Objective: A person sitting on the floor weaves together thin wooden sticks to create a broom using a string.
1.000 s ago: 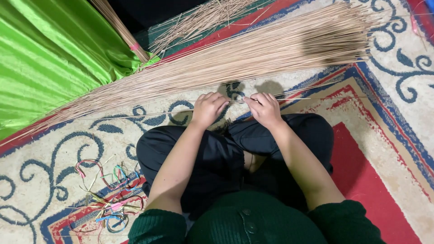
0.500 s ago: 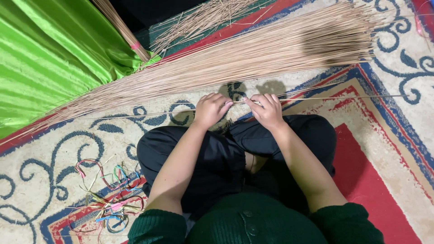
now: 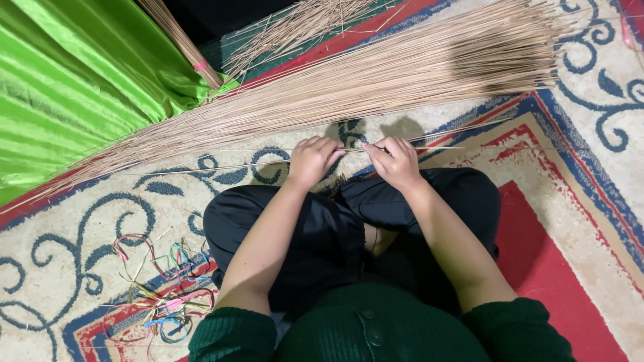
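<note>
A thin pale stick [image 3: 355, 149] lay crosswise at the centre of the frame, pinched between the closed fingers of the left hand [image 3: 312, 159] and the right hand [image 3: 396, 161], just above the person's crossed legs in black trousers [image 3: 322, 228]. Beneath lay a patterned carpet [image 3: 80, 221] on the floor, cream with blue scrolls and red borders. Above the hands, a long sheaf of sticks [image 3: 376, 74] stretched across the carpet. Green satin cloth [image 3: 74, 80] filled the upper left. Coloured bands [image 3: 164, 295] lay scattered at lower left.
</note>
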